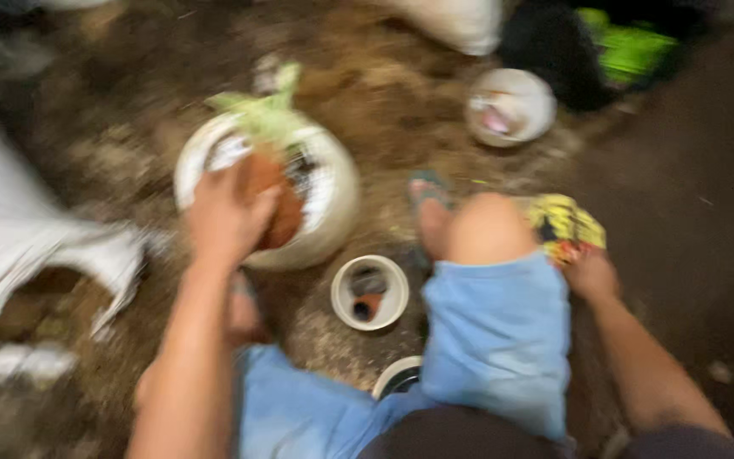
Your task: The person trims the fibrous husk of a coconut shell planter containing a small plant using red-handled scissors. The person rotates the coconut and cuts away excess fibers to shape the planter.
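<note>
Now | left hand (pixel 227 217) cupped on brown clump (pixel 275 197) | right hand (pixel 590 274) grip unclear

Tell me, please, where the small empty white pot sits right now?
The small white pot stands on the soil between the person's feet, below the large white pot and beside the raised knee.

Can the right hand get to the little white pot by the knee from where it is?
Probably not straight across: the right hand sits on the far side of the raised knee, which stands between it and the small white pot. It would likely have to go round or over the knee.
</note>
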